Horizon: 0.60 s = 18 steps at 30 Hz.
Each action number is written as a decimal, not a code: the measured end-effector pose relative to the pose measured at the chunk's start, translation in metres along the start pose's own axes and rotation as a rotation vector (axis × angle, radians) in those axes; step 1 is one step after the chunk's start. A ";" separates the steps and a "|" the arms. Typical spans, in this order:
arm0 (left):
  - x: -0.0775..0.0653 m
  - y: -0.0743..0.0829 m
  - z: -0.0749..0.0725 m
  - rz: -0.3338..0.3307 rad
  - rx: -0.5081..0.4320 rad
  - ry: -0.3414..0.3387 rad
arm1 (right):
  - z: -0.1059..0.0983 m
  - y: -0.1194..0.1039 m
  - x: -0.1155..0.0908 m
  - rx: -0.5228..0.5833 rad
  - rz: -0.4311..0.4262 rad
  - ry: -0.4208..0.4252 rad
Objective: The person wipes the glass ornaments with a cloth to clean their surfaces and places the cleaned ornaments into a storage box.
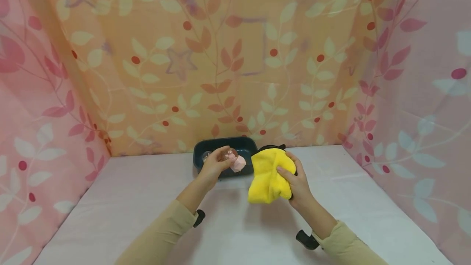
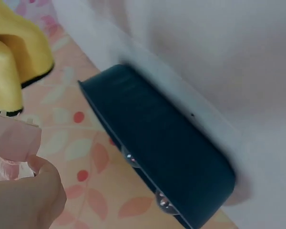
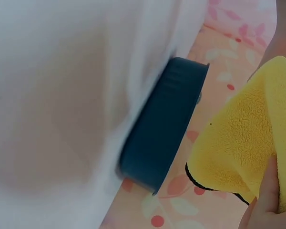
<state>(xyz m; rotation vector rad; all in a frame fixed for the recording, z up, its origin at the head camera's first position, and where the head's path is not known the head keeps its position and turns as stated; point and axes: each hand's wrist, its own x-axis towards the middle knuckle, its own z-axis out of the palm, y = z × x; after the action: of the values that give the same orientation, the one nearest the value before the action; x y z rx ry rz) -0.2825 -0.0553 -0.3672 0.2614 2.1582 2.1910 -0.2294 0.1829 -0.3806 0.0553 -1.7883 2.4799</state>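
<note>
My left hand [image 1: 215, 165] pinches a small clear, rounded object with a pale pink angular part [image 1: 238, 163], maybe a small bottle with its cap. In the left wrist view the pink part [image 2: 20, 138] sits above the fingertips, and the clear part is mostly hidden. My right hand [image 1: 299, 181] grips a folded yellow cloth [image 1: 270, 177] with black edging, thumb on top. Both hands are raised in front of a dark teal tray [image 1: 224, 140]. The cloth and the pink part are close together; whether they touch, I cannot tell.
Clear rounded objects [image 2: 167, 202] show over the tray's rim in the left wrist view. The tray stands on a white-covered table [image 1: 147, 199], at its back edge. Behind it hangs a leaf-patterned orange curtain [image 1: 228, 72], with pink curtains [image 1: 33, 105] at the sides.
</note>
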 end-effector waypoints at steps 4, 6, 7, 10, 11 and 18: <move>0.017 -0.008 0.002 -0.007 0.002 0.018 | -0.009 0.001 0.000 -0.024 0.007 0.004; 0.025 -0.011 0.003 -0.005 -0.001 0.024 | -0.013 0.002 0.000 -0.021 0.012 0.013; 0.029 -0.013 0.004 -0.007 -0.006 0.028 | -0.015 0.002 0.001 -0.019 0.010 0.015; 0.044 -0.019 0.006 -0.004 0.015 0.053 | -0.019 0.005 0.001 -0.014 0.010 0.018; 0.049 -0.022 0.006 -0.009 0.013 0.061 | -0.020 0.006 0.001 -0.014 0.011 0.018; 0.071 -0.038 0.013 0.019 0.045 0.084 | -0.027 0.012 0.001 -0.054 0.029 0.028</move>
<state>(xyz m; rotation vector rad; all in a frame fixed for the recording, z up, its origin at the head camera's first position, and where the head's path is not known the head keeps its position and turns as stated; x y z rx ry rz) -0.3529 -0.0304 -0.3996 0.1960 2.2594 2.2041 -0.2305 0.2048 -0.4002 -0.0085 -1.8567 2.4377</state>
